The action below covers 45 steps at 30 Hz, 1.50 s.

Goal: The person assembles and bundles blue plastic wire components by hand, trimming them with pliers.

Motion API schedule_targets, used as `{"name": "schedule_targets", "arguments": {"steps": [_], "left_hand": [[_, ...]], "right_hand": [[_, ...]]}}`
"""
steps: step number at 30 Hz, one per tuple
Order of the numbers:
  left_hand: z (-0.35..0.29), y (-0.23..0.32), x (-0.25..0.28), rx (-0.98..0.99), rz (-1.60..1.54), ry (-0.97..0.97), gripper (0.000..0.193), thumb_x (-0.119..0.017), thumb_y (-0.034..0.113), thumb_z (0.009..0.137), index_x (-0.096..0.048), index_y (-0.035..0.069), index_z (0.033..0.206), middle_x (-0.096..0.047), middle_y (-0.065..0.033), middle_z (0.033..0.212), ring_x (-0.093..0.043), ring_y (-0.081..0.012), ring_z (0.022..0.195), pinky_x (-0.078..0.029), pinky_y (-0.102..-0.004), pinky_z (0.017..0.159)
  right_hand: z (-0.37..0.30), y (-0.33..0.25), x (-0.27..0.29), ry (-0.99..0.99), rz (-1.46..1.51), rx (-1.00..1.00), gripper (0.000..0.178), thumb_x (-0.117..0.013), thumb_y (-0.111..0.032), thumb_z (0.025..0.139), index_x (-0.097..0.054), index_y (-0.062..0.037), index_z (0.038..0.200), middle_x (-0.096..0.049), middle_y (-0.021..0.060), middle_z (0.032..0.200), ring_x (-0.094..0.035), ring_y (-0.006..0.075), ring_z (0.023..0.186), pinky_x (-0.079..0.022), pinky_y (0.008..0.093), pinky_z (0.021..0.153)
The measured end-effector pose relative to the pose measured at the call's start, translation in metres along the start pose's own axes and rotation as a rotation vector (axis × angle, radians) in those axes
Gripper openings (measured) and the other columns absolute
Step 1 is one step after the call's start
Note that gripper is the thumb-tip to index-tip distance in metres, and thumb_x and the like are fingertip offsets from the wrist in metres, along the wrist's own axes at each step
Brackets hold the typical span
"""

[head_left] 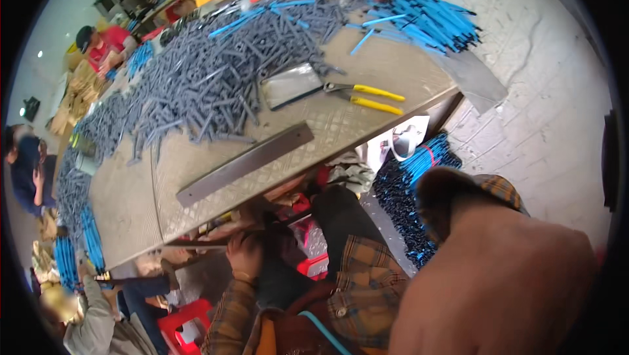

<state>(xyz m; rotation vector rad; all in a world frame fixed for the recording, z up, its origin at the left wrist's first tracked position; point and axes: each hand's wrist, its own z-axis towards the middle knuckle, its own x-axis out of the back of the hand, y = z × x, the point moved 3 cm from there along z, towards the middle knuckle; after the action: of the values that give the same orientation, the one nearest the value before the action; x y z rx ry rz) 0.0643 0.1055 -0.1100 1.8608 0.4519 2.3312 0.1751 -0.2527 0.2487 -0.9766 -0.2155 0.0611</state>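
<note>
My left hand [244, 255] is low over my lap, below the table edge, beside dark trousers [350, 217]. Its fingers are dark and blurred, so what they touch does not show. Very near the camera, my right hand [495, 283] looms large at the lower right, raised with its plaid cuff [501, 188] bent back. Its fingers are out of sight. On the table [386, 60] lie yellow-handled pliers [373, 98], a flat clear-topped case [291, 86] and a long grey metal bar [246, 164]; neither hand is on them.
A big heap of small grey tubes [216, 73] covers the table's far side. Blue rods with black ends [429, 18] lie at the far right corner; another bundle [419, 165] stands below. Other people sit at left, one in a grey sleeve [98, 316], near a red stool [183, 325].
</note>
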Motion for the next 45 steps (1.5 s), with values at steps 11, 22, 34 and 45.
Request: {"name": "schedule_targets", "arguments": {"steps": [11,22,34,45], "left_hand": [[-0.007,-0.008,0.007,0.035,-0.074,0.024,0.031,-0.063,0.027,0.073,-0.061,0.011,0.099,-0.048,-0.0115,0.12,-0.04,-0.0311,0.116,-0.029,-0.0475,0.097],[-0.012,0.05,0.084,-0.088,-0.431,0.224,0.022,-0.062,0.004,0.072,-0.061,0.004,0.094,-0.059,-0.0153,0.098,-0.056,-0.0329,0.095,-0.044,-0.0389,0.085],[0.057,0.048,0.371,-0.745,-1.083,0.946,0.033,-0.042,0.017,0.088,-0.047,-0.001,0.116,-0.058,-0.0159,0.1,-0.055,-0.026,0.095,-0.046,-0.0363,0.08],[0.123,0.029,0.336,-0.529,-1.304,0.773,0.043,-0.046,0.021,0.088,-0.036,0.001,0.125,-0.05,-0.0197,0.113,-0.05,-0.0296,0.104,-0.041,-0.0411,0.087]], "right_hand": [[0.071,-0.008,-0.032,0.046,-0.006,-0.032,0.013,-0.054,-0.014,0.083,-0.057,-0.0008,0.086,-0.058,0.0117,0.072,-0.055,0.0229,0.057,-0.043,0.0347,0.049],[0.089,-0.036,-0.061,-0.028,0.151,0.162,0.017,-0.054,-0.016,0.086,-0.058,-0.0011,0.092,-0.058,0.01,0.075,-0.053,0.0193,0.057,-0.043,0.0329,0.05],[0.087,0.092,-0.018,-0.236,-0.16,-0.535,0.03,-0.059,-0.019,0.085,-0.054,0.003,0.105,-0.057,0.013,0.081,-0.054,0.0274,0.064,-0.042,0.0351,0.054],[-0.008,0.138,0.066,0.399,-0.443,-0.911,0.028,-0.057,-0.013,0.086,-0.052,-0.0022,0.111,-0.06,0.0053,0.085,-0.054,0.0074,0.075,-0.046,0.0255,0.064]]}}
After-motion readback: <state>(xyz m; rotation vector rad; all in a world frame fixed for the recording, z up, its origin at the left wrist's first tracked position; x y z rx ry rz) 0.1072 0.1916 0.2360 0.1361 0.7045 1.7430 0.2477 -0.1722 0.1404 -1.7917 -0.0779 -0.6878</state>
